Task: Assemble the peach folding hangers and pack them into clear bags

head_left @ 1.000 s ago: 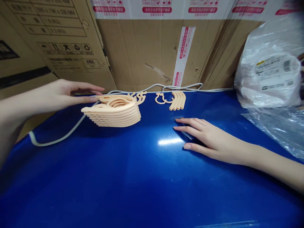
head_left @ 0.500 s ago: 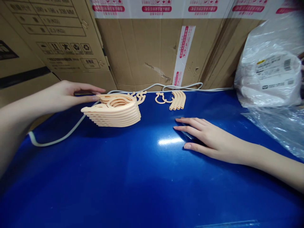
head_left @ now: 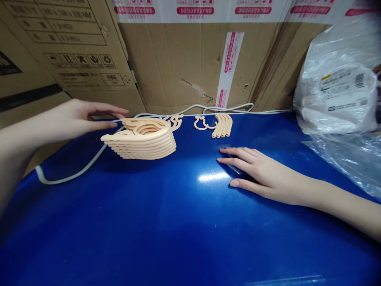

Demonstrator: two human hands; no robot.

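A neat stack of peach-coloured plastic hanger parts lies on the blue tabletop, left of centre near the back. My left hand is just to its left, thumb and fingers apart, with the fingertips a little off the stack's far end. Right of the stack are small hook-shaped pieces in the same colour. Beside them several short curved pieces lie in a row. My right hand rests on the tabletop in front of these, fingers spread, holding nothing.
Cardboard boxes stand along the back, another box at the left. A white cable loops around the left and runs along the back edge. A plastic-wrapped white bundle sits at the right, with clear plastic film below it.
My left hand has drawn slightly left, its fingertips parting from the stack's edge. My right hand and the peach pieces have stayed in place.
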